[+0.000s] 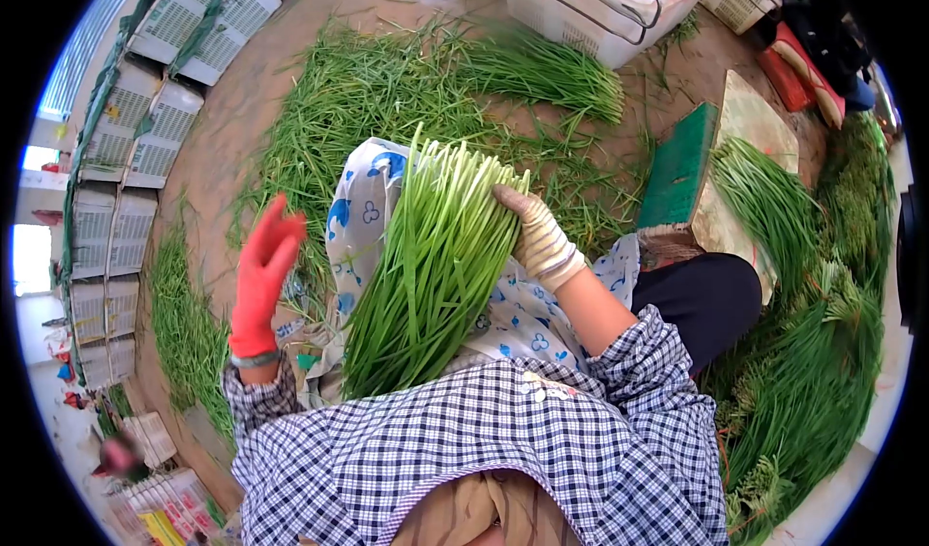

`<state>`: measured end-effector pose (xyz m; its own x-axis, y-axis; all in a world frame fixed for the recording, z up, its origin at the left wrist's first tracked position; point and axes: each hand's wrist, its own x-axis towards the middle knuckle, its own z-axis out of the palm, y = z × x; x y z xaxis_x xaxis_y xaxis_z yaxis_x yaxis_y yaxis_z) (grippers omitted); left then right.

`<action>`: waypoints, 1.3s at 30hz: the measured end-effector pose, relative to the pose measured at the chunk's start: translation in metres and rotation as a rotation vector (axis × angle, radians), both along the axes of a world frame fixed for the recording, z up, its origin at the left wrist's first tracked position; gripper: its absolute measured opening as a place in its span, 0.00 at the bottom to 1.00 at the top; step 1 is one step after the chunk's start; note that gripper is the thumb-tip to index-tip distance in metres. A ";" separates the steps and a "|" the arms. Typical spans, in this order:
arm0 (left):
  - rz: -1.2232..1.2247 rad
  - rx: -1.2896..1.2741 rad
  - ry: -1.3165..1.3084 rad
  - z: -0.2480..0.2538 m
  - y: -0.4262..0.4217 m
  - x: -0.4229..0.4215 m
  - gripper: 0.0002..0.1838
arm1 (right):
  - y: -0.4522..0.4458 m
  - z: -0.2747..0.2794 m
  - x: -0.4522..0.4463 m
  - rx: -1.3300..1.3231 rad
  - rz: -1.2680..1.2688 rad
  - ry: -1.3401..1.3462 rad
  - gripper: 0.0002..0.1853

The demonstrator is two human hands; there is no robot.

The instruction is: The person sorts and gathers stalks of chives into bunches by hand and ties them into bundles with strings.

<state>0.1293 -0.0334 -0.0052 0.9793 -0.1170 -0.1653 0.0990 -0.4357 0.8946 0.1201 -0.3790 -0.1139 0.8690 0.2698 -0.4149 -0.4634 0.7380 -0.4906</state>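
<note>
A thick bunch of garlic chives (431, 265) lies over my lap, its pale cut ends up and its green leaves pointing toward me. My right hand (547, 241), in a cream striped glove, grips the bunch at its right side near the pale ends. Some of its fingers are hidden behind the stalks. Off to the left of the bunch, my left hand (264, 280) is raised in a red glove, fingers apart and holding nothing. Under the bunch, a white cloth with blue prints (368, 207) covers my lap.
Loose chive leaves (368, 96) litter the floor ahead, with another bunch (552, 67) beyond. A white crate (571, 14) stands at the back. Chives (764, 188) rest on a low stand (677, 174) at right, near piled bundles (813, 391). White crates (116, 232) line the left.
</note>
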 end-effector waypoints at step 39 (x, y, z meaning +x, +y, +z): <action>-0.629 0.327 -0.099 -0.046 -0.198 0.074 0.49 | 0.003 0.024 -0.006 -0.074 -0.248 0.065 0.14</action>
